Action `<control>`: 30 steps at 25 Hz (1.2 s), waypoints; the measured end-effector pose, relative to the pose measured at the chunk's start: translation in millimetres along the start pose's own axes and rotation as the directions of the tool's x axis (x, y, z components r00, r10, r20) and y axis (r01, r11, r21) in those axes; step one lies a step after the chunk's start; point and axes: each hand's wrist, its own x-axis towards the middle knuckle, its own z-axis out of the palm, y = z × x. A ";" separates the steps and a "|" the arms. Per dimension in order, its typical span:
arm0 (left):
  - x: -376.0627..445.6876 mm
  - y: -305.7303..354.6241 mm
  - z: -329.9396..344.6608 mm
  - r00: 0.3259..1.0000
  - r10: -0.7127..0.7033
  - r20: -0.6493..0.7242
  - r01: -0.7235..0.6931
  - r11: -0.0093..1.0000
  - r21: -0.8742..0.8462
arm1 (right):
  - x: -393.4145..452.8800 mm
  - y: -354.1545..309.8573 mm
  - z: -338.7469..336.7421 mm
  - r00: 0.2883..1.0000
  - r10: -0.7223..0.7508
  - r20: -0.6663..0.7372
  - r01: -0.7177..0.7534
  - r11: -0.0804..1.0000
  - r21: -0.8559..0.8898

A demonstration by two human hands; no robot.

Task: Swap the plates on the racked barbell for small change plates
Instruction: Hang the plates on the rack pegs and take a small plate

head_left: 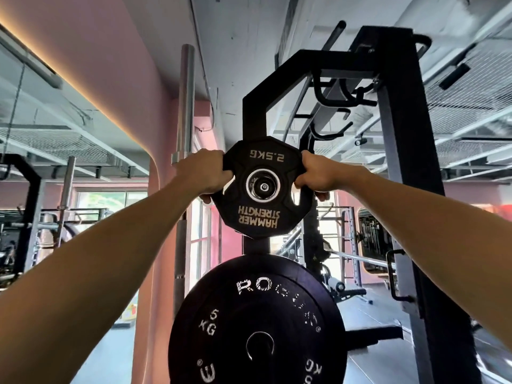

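Head view: a small black change plate [263, 187] sits at the centre of the frame, its flat face toward the camera and its bore axis pointing straight at the viewer. The plate is many-sided with grip cut-outs at left and right. Its lettering reads upside down: "2.5KG" along the upper edge and "HAMMER STRENGTH" in two lines along the lower edge. A chrome ring lines the bore, and the round end of a metal peg [263, 186] shows inside it.

The left hand [203, 173] grips the plate's left edge, its fingers curled round the rim and through the cut-out. The right hand [318, 176] grips the right edge the same way. Both forearms reach up and forward.

Directly below, a larger round black bumper plate [257, 320] faces the camera. It is marked "ROGUE" across the top and "5 KG" at the left; further marking at the lower right is partly cut off.

Both plates stand in front of a black rack upright [256, 115]. A bare steel barbell [185, 106] stands vertical just left of the upright.
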 end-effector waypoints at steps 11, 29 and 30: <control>38.8 -24.5 125.8 0.996 0.053 -0.078 -0.050 0.998 0.042 | 93.3 56.3 77.1 0.995 0.092 -0.040 -0.090 0.995 0.043; -20.8 -11.3 162.5 0.995 -0.045 0.092 0.037 0.995 0.089 | 56.7 71.4 131.8 0.983 0.179 0.049 -0.172 0.977 -0.129; -35.3 -8.3 159.1 0.985 -0.042 0.169 0.029 0.997 0.077 | 43.8 74.6 132.0 0.979 0.183 0.088 -0.171 0.977 -0.130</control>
